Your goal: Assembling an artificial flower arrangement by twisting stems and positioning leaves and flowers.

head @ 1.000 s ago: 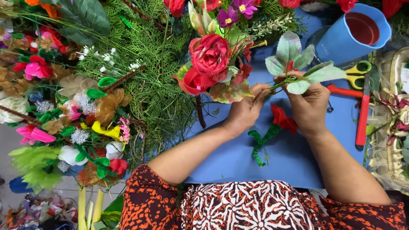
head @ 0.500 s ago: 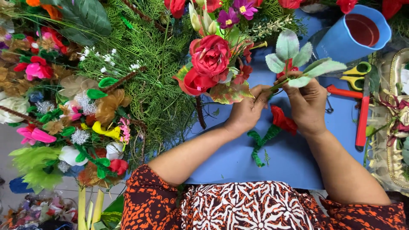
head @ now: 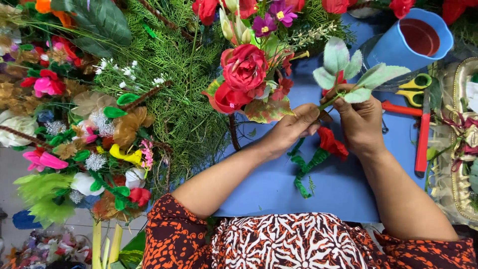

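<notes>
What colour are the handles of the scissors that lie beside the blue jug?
The scissors have yellow and green handles, seen in the head view, the only one.

One head-worn camera looks steeply down, close over the blue table (head: 279, 184) and its flowers

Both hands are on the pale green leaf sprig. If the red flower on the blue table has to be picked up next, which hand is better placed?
Probably the right hand. The red flower with its green-wrapped stem lies just under that wrist on the blue table, while the left hand pinches the leaf sprig stem and could hold it.
</notes>
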